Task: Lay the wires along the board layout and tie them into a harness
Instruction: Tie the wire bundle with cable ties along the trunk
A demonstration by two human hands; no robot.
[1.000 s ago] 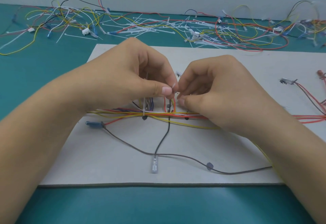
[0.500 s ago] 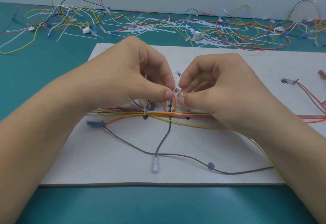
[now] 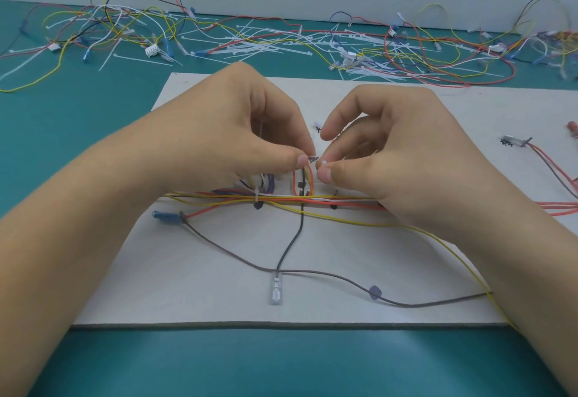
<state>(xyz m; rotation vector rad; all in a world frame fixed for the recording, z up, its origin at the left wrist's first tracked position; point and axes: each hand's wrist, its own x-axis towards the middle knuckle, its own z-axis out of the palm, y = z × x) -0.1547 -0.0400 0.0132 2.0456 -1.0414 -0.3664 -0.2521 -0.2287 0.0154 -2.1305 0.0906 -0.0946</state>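
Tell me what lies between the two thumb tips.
Head view: a small grey tab pinched by the left hand, atop a red-and-yellow wire loop; the right hand pinches a white bit beside it.

The left hand (image 3: 225, 146) covers the left stretch of the wire bundle (image 3: 312, 199) and most of the branch wires behind it. The right hand (image 3: 391, 162) hides the bundle's run to the right. A small grey piece (image 3: 313, 159) juts from the left thumb and forefinger pinch — too small to identify. Whether the right fingertips (image 3: 327, 174) hold anything cannot be told. The brown wire (image 3: 438, 303) and yellow wire (image 3: 406, 226) vanish under the right forearm. The right edge cuts off a red terminal (image 3: 574, 129) and the board (image 3: 187, 287). The loose wire pile (image 3: 281, 43) runs off both sides.
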